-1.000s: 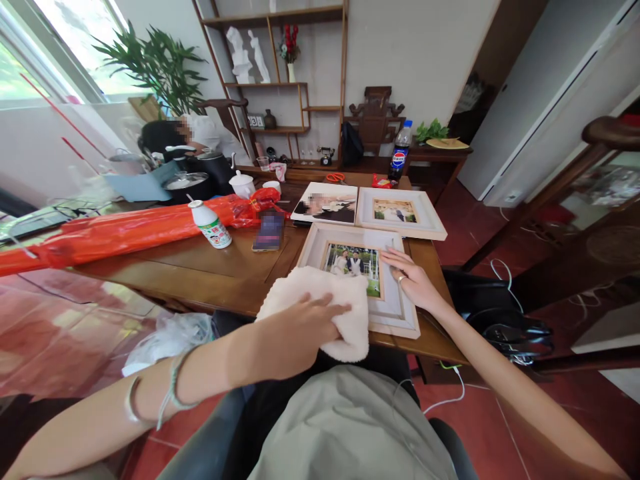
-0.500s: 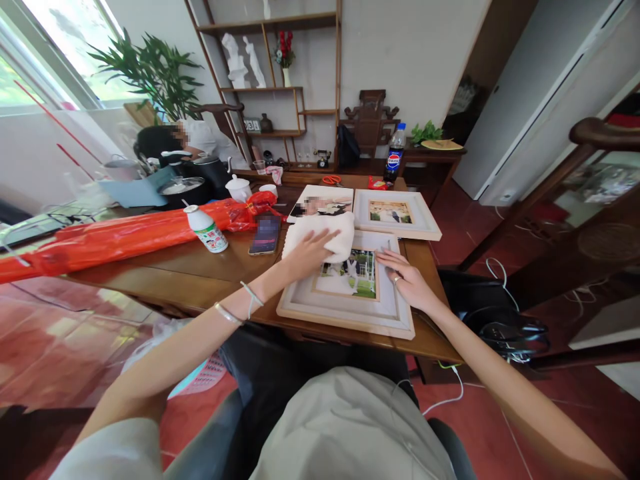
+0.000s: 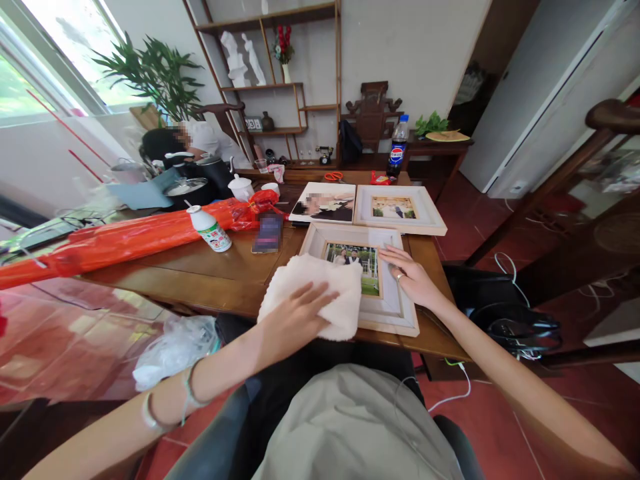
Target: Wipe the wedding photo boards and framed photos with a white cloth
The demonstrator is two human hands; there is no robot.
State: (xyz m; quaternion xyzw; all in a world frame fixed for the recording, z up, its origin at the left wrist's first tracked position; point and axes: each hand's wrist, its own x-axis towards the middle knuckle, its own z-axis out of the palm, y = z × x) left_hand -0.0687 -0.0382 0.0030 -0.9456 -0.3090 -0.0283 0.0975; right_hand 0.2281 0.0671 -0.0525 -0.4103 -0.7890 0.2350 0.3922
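Note:
My left hand (image 3: 293, 317) lies flat, fingers spread, on a white fluffy cloth (image 3: 320, 283) that covers the near left part of a white picture frame (image 3: 395, 307) lying on the wooden table (image 3: 210, 273). My right hand (image 3: 410, 277) rests open on the frame's right border, fingers stretched toward the photo (image 3: 357, 257). A ring shows on one finger.
Behind lie a second framed photo (image 3: 400, 210) and a loose print (image 3: 325, 203). A phone (image 3: 269, 233), a small white bottle (image 3: 210, 228) and a long orange plastic bundle (image 3: 125, 237) sit to the left. A cola bottle (image 3: 398, 148) stands at the far edge. Another person (image 3: 190, 137) sits far left.
My left hand dragged the cloth from the frame's far left corner back to its near left edge. My right hand stayed on the right border.

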